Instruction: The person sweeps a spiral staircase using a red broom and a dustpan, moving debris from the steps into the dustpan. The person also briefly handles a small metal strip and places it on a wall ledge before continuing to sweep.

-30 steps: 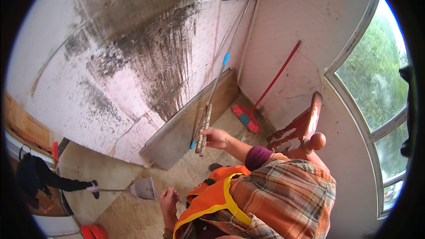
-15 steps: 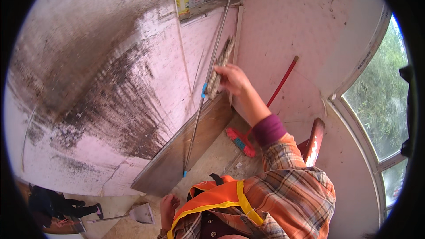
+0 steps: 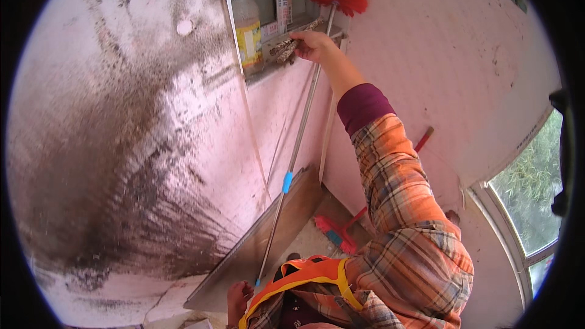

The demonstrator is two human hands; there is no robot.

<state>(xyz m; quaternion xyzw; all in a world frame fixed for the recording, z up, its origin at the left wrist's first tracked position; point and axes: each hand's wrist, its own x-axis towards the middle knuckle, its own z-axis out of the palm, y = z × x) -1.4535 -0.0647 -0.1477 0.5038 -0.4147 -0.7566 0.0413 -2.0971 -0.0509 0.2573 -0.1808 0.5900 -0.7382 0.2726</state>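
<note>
My right hand reaches out to the window sill, fingers closed on a beige-grey, rope-like twisted bundle. One end of it sticks out past the fingers on the far side, over the sill. Just beyond that hand stands a long-handled duster with a red and yellow tuft, leaning in the corner; the forearm crosses close to its pole. Low at my body, my left hand hangs with its fingers curled in, and nothing shows in it.
On the sill stands a clear plastic jug with a yellow label. A brown board leans along the base of the stained pink wall. A red broom rests in the corner, and a window is at the right.
My right hand has lifted the twisted bundle from beside the duster's pole up to the sill. My view has shifted upward; the person and dustpan at lower left have mostly left it.
</note>
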